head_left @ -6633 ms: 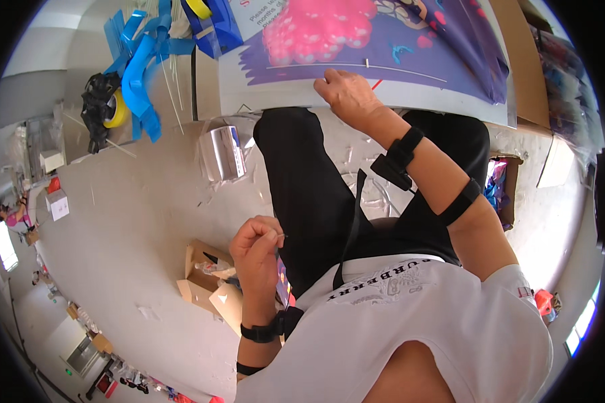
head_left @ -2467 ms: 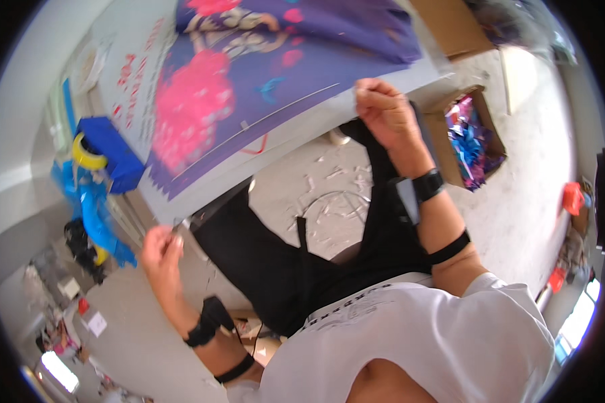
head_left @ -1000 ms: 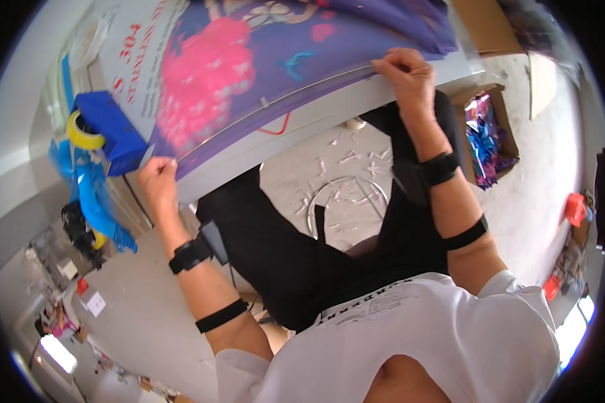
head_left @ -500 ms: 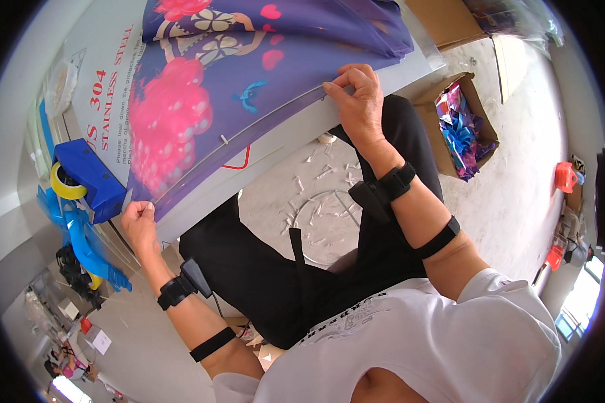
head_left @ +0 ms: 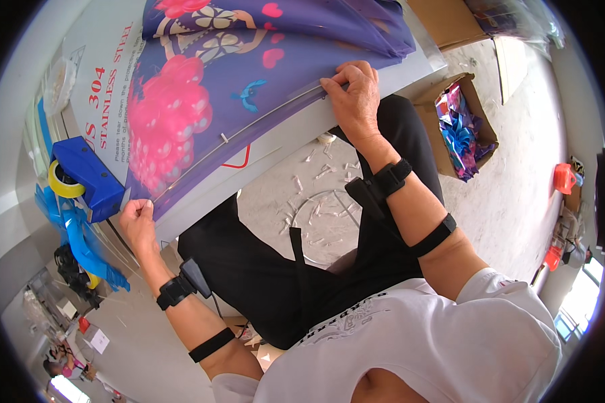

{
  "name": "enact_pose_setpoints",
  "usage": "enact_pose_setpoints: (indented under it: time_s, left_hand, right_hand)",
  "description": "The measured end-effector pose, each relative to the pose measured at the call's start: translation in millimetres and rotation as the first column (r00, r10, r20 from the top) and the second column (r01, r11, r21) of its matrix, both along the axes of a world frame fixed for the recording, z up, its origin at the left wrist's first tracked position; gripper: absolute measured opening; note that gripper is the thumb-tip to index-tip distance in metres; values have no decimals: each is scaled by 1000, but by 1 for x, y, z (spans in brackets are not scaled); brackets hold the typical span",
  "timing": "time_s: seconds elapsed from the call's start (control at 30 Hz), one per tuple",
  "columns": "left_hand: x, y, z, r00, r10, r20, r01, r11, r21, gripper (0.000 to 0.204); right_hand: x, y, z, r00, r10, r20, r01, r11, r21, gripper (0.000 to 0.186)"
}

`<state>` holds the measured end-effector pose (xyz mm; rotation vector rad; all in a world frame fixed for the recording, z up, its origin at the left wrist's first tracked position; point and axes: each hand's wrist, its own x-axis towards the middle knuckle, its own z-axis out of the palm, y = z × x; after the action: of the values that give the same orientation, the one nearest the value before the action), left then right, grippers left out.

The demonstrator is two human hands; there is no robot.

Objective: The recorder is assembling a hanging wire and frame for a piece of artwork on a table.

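Note:
A purple plastic sheet (head_left: 230,75), printed with pink balloons, hearts and a blue bird, lies over a grey-white work surface (head_left: 208,173). Along its near edge runs a thin pale rod (head_left: 262,116) with a small white tab (head_left: 224,138) near the middle. My left hand (head_left: 140,225) is closed in a pinch at the sheet's lower left corner, by the rod's end. At the right end of that edge, my right hand (head_left: 355,101) pinches the sheet and rod between thumb and fingers. A blue tape dispenser (head_left: 99,180) with yellow tape sits just beside my left hand.
An open cardboard box (head_left: 429,102) of shiny coloured scraps stands on the floor at right. Pale scraps (head_left: 325,170) litter the floor below the surface. Blue film strips (head_left: 81,242) hang at the left. Another carton (head_left: 444,23) is at far right. A person (head_left: 64,367) appears at lower left.
My right hand has shifted very slightly left and up, still pinching the edge. My left hand and the sheet are almost unmoved.

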<state>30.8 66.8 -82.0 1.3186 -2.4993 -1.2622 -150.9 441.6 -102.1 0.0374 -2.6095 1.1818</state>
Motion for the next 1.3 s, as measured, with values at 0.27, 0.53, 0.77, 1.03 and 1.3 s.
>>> enact_pose_setpoints:
  time_s: [0.27, 0.53, 0.77, 1.03, 1.3]
  left_hand:
    - [0, 0, 2, 1000, -10, 6, 10, 999, -40, 4]
    - [-4, 7, 6, 1000, 24, 2, -24, 999, -36, 4]
    - [-3, 4, -2, 998, -54, -21, 49, 986, -162, 6]
    - [-9, 14, 2, 999, -27, 29, 31, 982, -187, 7]
    - [-9, 22, 5, 997, -54, 46, 65, 951, -302, 8]
  right_hand:
    - [-1, -2, -4, 1000, 6, -11, -6, 1000, 19, 16]
    - [-2, 0, -7, 997, 20, -74, -12, 995, 99, 17]
    - [-8, 5, -13, 985, 57, -164, -23, 979, 201, 18]
    - [-8, 5, -9, 999, 17, -48, -5, 974, 226, 20]
    - [-7, 5, -11, 1000, 15, -28, -8, 973, 230, 20]
